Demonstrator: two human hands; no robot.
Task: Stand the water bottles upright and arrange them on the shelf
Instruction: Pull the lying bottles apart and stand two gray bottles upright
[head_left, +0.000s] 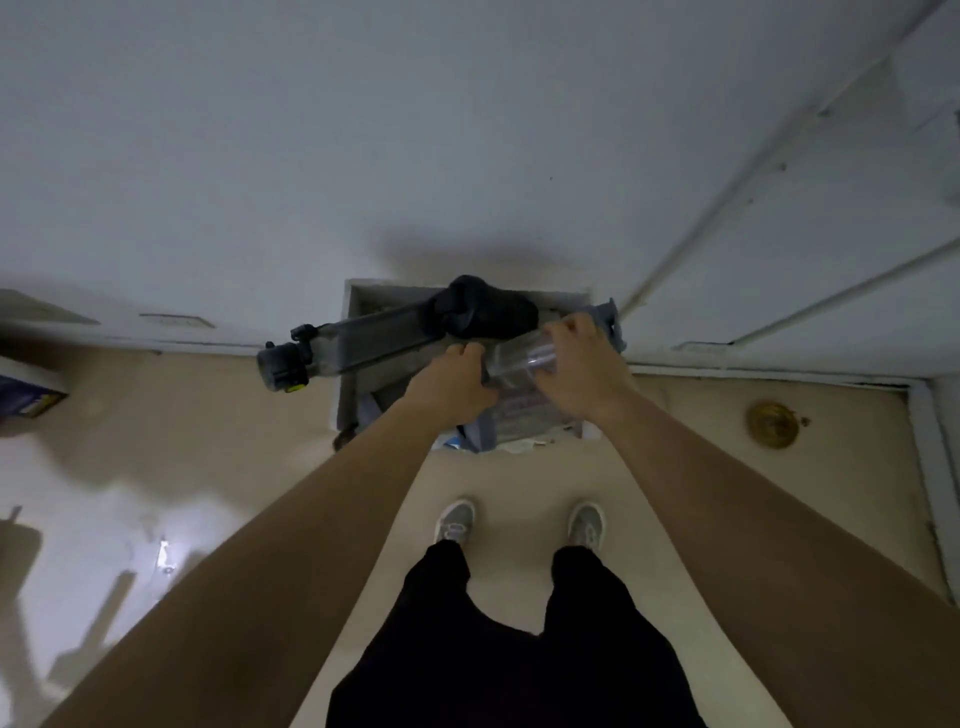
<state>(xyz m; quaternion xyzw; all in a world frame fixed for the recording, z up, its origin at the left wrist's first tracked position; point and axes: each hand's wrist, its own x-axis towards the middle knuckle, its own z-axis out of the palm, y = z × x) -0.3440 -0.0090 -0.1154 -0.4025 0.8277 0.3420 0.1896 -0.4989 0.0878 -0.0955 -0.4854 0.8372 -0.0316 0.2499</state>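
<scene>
I look straight down at a small white shelf unit (349, 332) against the wall. A clear plastic water bottle (519, 359) lies sideways above its top, held at both ends: my left hand (451, 383) grips its left end and my right hand (582, 364) wraps its right part. A grey transparent bottle (358, 340) with a dark cap (280, 364) lies on its side across the shelf, sticking out to the left. A black object (485, 306) rests on that bottle at the back. More clear bottles show dimly under my hands.
The white wall (467, 130) rises right behind the shelf, with a conduit (727, 192) running diagonally at right. A round brass floor fitting (771, 423) sits on the beige floor at right. A box (31, 395) lies at far left. My shoes (519, 522) stand just before the shelf.
</scene>
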